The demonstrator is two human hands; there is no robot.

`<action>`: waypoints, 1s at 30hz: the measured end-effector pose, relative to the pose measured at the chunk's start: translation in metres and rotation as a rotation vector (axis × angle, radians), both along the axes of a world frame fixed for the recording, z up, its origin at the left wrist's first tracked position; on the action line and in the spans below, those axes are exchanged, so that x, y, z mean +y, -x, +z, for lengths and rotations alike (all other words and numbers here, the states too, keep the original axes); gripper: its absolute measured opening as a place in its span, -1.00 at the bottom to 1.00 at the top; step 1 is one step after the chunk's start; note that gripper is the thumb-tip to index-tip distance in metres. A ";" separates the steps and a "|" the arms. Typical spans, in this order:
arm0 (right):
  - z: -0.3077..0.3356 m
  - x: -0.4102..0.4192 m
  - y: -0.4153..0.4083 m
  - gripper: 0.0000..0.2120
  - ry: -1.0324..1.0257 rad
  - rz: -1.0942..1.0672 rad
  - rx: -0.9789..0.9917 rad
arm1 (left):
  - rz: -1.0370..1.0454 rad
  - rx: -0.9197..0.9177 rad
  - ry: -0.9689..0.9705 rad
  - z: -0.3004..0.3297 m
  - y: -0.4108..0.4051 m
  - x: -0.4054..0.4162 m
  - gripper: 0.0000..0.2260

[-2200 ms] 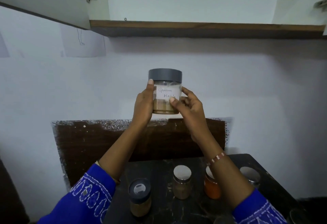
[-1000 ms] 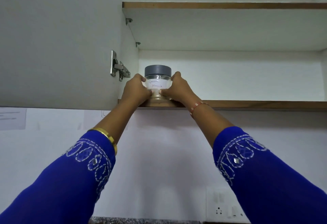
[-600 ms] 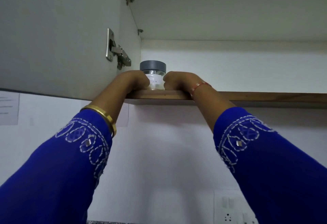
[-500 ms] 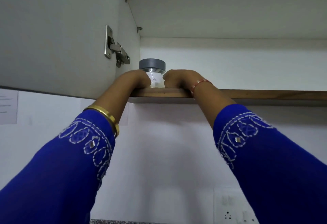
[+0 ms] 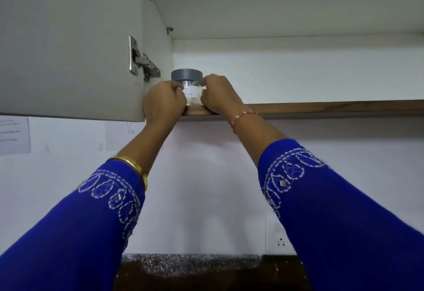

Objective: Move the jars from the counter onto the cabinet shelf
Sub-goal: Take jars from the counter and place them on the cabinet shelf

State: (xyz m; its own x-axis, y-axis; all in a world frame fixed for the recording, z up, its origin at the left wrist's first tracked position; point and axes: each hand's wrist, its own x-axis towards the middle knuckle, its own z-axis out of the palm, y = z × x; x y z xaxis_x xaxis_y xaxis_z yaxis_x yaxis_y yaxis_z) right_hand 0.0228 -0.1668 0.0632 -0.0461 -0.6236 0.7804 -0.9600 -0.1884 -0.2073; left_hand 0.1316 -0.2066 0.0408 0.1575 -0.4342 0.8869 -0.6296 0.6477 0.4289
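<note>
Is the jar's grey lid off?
No, the grey lid sits on the jar, which both hands hold on the shelf.

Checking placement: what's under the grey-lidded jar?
The jar appears to sit on the wooden shelf near its front edge. Left hand and right hand cover its sides, hiding most of the base.

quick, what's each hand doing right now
Left hand: fingers curled round the jar, which stands on the shelf.
Right hand: grips the same jar.

Home kitchen, wall cabinet (image 5: 68, 38), spice jar (image 5: 187, 88)
</note>
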 end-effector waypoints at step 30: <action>-0.362 0.281 0.039 -0.55 -0.293 0.000 -0.491 | -0.734 0.056 -0.411 -0.334 0.027 0.243 -0.72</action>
State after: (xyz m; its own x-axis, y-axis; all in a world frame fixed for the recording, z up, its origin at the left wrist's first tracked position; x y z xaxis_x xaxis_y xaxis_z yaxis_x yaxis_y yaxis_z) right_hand -0.0163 0.1144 -0.2986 -0.3594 -0.8108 0.4619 -0.7379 -0.0561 -0.6726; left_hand 0.1047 0.0365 -0.2933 -0.2515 -0.7302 0.6352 -0.0804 0.6698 0.7381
